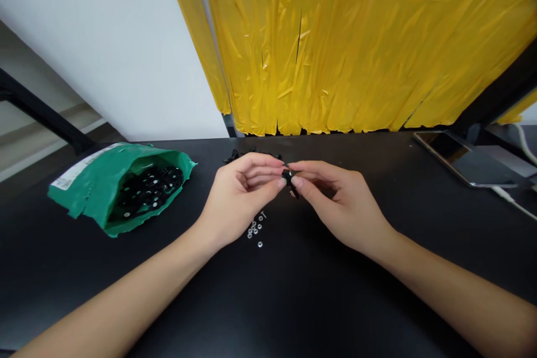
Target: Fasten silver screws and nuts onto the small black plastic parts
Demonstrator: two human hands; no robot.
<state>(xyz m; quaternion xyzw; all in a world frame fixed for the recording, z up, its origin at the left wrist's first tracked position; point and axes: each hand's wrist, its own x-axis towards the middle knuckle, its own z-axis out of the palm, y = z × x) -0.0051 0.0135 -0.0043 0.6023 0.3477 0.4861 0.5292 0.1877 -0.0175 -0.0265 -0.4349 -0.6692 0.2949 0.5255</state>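
Note:
My left hand (241,193) and my right hand (331,198) meet above the middle of the black table (293,302). Both pinch one small black part (289,179) between thumbs and fingertips. Just below my left hand lies a cluster of several small silver nuts (255,230) on the table. Behind my hands sits a small heap of black parts (251,154).
A torn green plastic bag (96,179) full of black parts with silver centres lies at the left. A phone (464,159) with a white cable lies at the right rear. Yellow plastic sheeting (356,45) hangs behind the table, beside a white wall.

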